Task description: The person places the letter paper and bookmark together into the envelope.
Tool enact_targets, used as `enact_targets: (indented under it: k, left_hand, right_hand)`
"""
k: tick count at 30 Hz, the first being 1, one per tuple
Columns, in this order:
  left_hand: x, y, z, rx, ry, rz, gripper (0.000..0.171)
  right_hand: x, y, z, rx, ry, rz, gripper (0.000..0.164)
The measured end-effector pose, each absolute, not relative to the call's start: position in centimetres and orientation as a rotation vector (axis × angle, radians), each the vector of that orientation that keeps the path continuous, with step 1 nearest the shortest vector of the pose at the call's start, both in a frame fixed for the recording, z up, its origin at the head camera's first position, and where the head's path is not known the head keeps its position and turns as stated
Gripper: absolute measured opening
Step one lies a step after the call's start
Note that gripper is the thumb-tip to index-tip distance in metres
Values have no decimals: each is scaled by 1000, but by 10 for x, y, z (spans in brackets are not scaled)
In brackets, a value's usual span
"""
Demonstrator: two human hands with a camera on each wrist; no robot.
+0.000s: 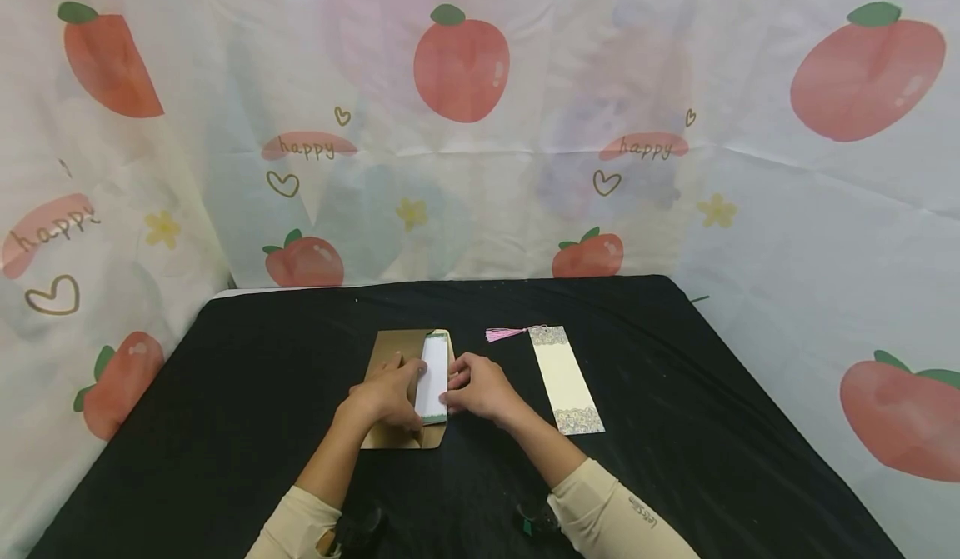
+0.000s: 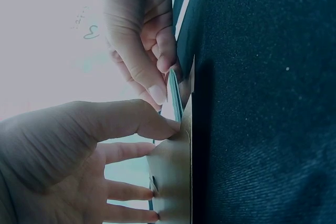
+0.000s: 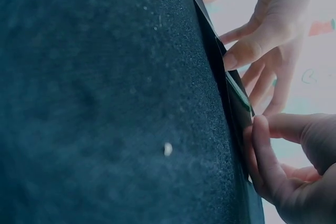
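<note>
A brown paper envelope (image 1: 390,344) lies flat on the black cloth. On its right part, lengthwise, rests a thin stack of white cards (image 1: 432,374) with green-patterned ends. My left hand (image 1: 384,396) rests over the envelope, fingers spread and fairly straight; in the left wrist view its thumb (image 2: 152,121) touches the near end of the cards and its fingertips press the brown paper. From the other side my right hand (image 1: 480,386) pinches the right edge of the stack between thumb and fingers. The right wrist view shows those fingertips (image 3: 260,129) low at the edge, close over the cloth.
Right of my right hand lies a cream bookmark (image 1: 566,376) with patterned ends and a pink tassel (image 1: 506,335). Black cloth (image 1: 262,376) covers the table. A white curtain (image 1: 480,201) printed with red fruit hangs behind and at both sides.
</note>
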State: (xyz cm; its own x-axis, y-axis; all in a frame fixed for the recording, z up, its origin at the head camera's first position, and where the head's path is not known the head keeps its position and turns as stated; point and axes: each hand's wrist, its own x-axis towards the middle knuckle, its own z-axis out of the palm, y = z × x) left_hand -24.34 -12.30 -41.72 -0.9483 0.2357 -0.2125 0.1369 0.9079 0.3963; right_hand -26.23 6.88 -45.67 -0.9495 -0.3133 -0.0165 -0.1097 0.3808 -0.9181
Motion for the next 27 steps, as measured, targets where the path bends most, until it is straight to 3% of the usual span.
enact_targets:
  k: [27]
  left_hand:
    - [-244,-123,-419,272,2823,569,89]
  right_hand:
    - [-261,64,-459,-425,2400,-1623,45]
